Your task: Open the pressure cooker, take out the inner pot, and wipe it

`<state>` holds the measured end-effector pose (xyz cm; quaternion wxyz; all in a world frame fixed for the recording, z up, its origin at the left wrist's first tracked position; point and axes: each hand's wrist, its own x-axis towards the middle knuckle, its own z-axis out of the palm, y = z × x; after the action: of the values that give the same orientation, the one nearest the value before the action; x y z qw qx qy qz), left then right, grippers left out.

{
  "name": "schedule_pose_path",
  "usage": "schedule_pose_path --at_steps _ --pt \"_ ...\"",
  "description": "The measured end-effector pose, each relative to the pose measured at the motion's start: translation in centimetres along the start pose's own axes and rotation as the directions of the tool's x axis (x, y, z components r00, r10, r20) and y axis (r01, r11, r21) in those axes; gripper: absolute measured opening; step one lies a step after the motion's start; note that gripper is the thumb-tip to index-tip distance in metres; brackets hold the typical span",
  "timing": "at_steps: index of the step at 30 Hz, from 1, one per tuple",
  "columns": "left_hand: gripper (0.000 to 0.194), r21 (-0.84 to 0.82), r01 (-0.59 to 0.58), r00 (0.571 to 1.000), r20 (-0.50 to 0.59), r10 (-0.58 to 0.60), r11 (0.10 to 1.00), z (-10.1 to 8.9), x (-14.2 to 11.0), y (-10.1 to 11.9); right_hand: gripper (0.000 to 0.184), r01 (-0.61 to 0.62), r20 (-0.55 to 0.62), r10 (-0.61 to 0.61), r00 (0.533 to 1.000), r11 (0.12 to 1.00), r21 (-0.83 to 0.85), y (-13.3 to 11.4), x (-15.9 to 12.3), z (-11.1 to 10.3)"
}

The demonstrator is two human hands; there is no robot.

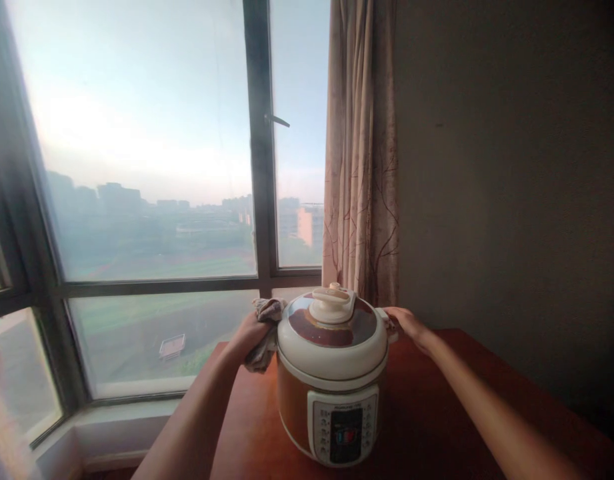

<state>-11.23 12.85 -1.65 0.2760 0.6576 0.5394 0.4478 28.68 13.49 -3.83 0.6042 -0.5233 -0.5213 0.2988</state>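
Observation:
A white and brown electric pressure cooker (333,360) stands upright in front of me, with its lid on and its control panel facing me. My left hand (253,330) is closed around a crumpled cloth (261,357) and presses against the cooker's left side. Whether those fingers also grip a handle there is hidden by the cloth. On the opposite side, my right hand (407,321) has its fingers wrapped round the cooker's right side handle (389,325).
Under the cooker is a reddish-brown wooden table (437,413). A large window with a dark frame (261,167) rises behind and to the left, above a pale sill (121,417). A patterned curtain (361,153) hangs beside the grey wall (507,167).

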Motion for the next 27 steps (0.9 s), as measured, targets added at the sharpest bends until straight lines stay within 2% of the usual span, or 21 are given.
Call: schedule_pose_path --at_steps 2,4,6,9,12,16,20,24,27 --pt "0.028 0.076 -0.010 0.999 -0.030 0.012 0.997 0.0 -0.1 0.2 0.030 0.020 0.033 -0.016 0.999 0.993 -0.114 -2.1 1.2 -0.1" --pt "0.027 0.125 -0.006 0.999 -0.045 0.012 0.992 0.1 -0.1 0.4 0.033 0.089 0.063 -0.077 0.995 0.971 -0.224 -4.5 2.0 0.8" --pt "0.025 0.146 0.004 0.999 -0.051 0.003 0.989 0.2 0.0 0.5 0.035 0.195 0.136 -0.159 0.978 0.925 -0.326 -7.1 2.2 2.7" --pt "0.025 0.168 0.004 0.998 -0.064 0.007 0.986 0.3 0.0 0.4 0.030 0.370 0.282 -0.262 0.923 0.804 -0.465 -10.7 1.2 6.4" --pt "0.030 0.176 -0.001 0.998 -0.067 0.013 0.984 0.3 0.0 0.0 0.034 0.467 0.389 -0.277 0.879 0.669 -0.578 -12.8 -0.5 9.8" --pt "0.027 0.219 0.015 0.998 -0.065 -0.001 0.976 0.2 0.1 0.0 0.041 0.511 0.443 -0.259 0.858 0.516 -0.688 -13.2 -2.6 12.4" --pt "0.018 0.288 0.091 0.994 -0.087 -0.068 0.953 0.3 0.5 0.3 0.043 0.507 0.414 -0.300 0.859 0.400 -0.763 -12.4 -3.9 13.2" --pt "0.020 0.329 0.179 0.979 -0.150 -0.135 0.927 0.7 0.2 0.7 0.042 0.505 0.401 -0.330 0.855 0.346 -0.791 -12.2 -4.2 13.3" --pt "0.018 0.343 0.191 0.977 -0.155 -0.145 0.920 0.7 -0.4 1.2 0.041 0.513 0.408 -0.340 0.848 0.330 -0.792 -12.2 -4.2 13.2"
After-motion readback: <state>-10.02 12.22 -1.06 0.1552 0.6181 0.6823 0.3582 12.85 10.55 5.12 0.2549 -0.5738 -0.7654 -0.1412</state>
